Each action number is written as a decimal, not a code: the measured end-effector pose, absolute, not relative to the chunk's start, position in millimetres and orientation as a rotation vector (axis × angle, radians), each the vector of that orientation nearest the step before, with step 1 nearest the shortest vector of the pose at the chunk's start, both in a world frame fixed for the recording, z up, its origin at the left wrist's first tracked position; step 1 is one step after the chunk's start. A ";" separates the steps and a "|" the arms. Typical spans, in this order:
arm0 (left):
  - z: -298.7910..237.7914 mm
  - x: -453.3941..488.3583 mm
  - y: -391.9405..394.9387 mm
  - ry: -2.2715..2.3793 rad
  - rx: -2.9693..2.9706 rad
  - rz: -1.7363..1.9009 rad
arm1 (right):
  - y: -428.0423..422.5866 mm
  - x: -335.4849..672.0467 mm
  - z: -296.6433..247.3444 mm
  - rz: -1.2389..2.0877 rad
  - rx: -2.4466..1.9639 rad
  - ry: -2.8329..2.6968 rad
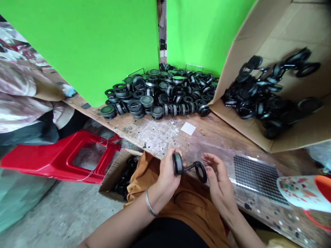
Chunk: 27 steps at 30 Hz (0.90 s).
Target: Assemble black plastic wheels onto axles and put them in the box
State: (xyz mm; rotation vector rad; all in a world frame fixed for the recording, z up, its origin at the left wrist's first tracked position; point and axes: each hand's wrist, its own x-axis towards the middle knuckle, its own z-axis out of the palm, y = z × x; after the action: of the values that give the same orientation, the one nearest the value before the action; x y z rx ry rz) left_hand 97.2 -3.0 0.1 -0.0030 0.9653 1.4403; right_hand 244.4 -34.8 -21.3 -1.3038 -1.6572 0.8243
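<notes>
My left hand (166,172) is closed round the thick round base, banded in grey, of a black hinged ring stand (178,164). From that base a short arm reaches right to a flat black ring, tilted on edge. Beside the ring is my right hand (219,179), its fingers curved and apart; the thumb is close to the ring's edge, and I cannot tell if it touches. Farther back on the wooden table (207,129) lies a large heap of similar black round parts (155,93), some stacked. A sheet of round black dots (256,177) lies to the right.
A cardboard box (248,41) on its side holds more black parts at right. Green panels (103,44) stand behind the heap. A white square (188,128) and a patterned cup (297,191) are on the table. At left are a red stool (59,155), a carton (108,187) and another person.
</notes>
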 end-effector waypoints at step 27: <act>-39.4 27.8 3.9 1.649 1.869 1.072 | 52.2 163.8 31.5 0.050 -1.213 -2.923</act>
State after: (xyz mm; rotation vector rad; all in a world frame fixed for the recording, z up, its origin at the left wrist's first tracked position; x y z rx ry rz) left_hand 27.8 3.9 -39.4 1.8692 1.6488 1.0723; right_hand 163.8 52.2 31.5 -1.2129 -2.9229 0.0504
